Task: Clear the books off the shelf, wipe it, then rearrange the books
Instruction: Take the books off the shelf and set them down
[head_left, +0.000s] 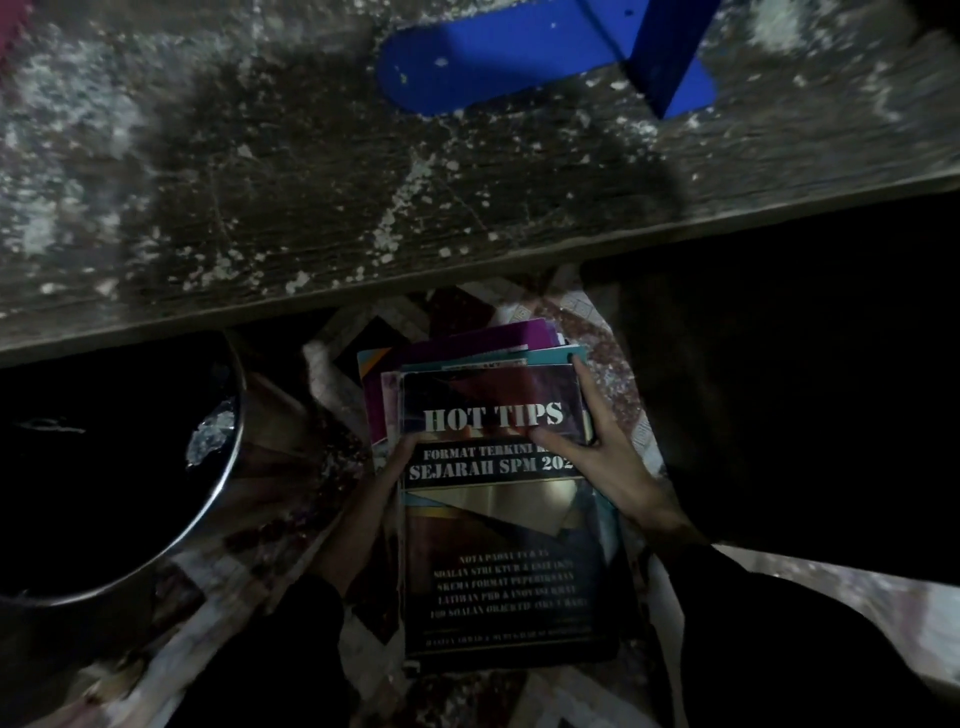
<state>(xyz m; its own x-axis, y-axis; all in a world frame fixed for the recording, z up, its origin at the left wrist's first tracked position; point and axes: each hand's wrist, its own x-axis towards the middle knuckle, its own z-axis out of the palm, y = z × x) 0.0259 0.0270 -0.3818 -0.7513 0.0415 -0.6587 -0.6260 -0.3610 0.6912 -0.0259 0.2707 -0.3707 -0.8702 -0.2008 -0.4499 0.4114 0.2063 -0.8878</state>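
A dust-flecked wooden shelf (260, 208) was pictured across the top of the view; a blue metal bookend (493, 67) was seen near its far right corner, its base plate laid flat on the boards. Below the shelf's front edge, a stack of books (467, 348) was spread on a patterned floor covering (332, 374). The top book (509, 545), a dark volume lettered "HOT TIPS" and "SEJARAH SPM", was held face up over the stack; whether it was resting on the stack or raised just off it could not be told. The left grip (397, 465) was clasped on the book's left edge, the thumb set on the cover. The right grip (610, 460) was clasped on the right edge, the thumb laid across the cover beneath the title and the forefinger stretched toward the book's far right corner. Both forearms were covered by dark sleeves (779, 649). A dark round object (228, 467) with a shiny metal rim was seen left of the stack, partly hidden under the shelf's front edge; what it was could not be made out.
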